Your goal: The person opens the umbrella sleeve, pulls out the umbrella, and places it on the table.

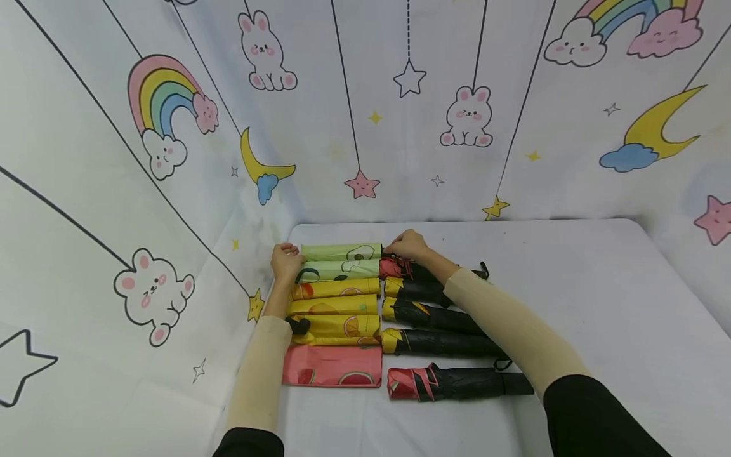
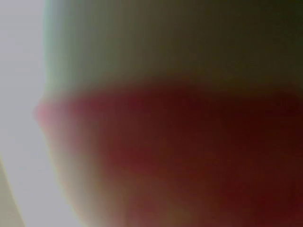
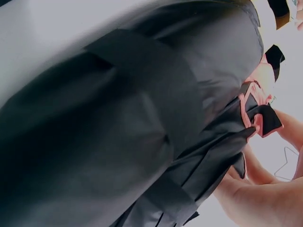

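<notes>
In the head view, two slim green sleeves printed with avocados lie side by side at the table's far left. My left hand (image 1: 287, 259) pinches the left end of the farther green sleeve (image 1: 331, 252). At its right end, the bent fingers of my right hand (image 1: 408, 246) pinch the edge, beside a small dark patch. The nearer green sleeve (image 1: 342, 271) lies alongside. Just below the right hand is a folded black umbrella with red trim (image 1: 396, 268), partly covered by the forearm. Folded black cloth (image 3: 118, 118) fills the right wrist view. The left wrist view is blurred.
Several yellow orange-print sleeves (image 1: 334, 306) and a red watermelon-print sleeve (image 1: 334, 367) lie nearer me, in a column. To their right are several black umbrellas with yellow trim (image 1: 434, 316) and one red-trimmed umbrella (image 1: 462, 384). White printed cloth (image 1: 400, 146) hangs behind the table.
</notes>
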`<state>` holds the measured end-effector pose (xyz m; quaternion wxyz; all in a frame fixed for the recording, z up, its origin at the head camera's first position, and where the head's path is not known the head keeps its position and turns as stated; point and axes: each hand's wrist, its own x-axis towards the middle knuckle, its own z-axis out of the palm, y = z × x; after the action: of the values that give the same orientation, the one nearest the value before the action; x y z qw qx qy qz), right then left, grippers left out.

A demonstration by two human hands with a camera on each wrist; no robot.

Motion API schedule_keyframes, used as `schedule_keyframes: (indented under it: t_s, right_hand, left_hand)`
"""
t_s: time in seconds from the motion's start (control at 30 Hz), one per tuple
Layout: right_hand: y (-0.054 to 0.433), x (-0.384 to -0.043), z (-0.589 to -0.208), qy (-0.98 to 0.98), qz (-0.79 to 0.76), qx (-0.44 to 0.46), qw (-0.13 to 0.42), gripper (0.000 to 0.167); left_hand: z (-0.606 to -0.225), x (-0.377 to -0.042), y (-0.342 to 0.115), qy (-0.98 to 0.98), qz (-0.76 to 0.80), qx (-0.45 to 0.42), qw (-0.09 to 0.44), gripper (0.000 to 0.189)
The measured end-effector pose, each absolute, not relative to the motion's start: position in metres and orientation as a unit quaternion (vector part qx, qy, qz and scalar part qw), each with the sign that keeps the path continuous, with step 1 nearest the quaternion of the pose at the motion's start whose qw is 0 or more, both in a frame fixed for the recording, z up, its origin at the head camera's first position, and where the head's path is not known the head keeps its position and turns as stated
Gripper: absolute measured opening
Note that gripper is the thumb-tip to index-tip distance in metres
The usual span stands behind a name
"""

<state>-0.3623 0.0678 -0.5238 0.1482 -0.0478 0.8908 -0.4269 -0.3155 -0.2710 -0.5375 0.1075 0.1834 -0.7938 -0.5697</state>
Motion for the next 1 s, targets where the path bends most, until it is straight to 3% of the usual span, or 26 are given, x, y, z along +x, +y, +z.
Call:
schedule_keyframes:
  t_s: [0.43,0.67,1.0]
  right_hand:
    - [0.060,-0.366,-0.524,0.896,-0.400,-0.063,0.183,0.040]
    - [0.061,-0.368,-0.528,0.899,-0.396,-0.069,0.175,0.042]
    - [0.070,-0.372,-0.530,0.842,-0.499,-0.038,0.203,0.048]
  left_hand:
    - [-0.534,-0.311,-0.271,-0.778,-0.594,0.179,0.098,0.051]
    - [-0.538,-0.313,-0.272,-0.772,-0.597,0.189,0.106,0.048]
    - [-0.543,-0.315,-0.274,-0.762,-0.599,0.215,0.121,0.048]
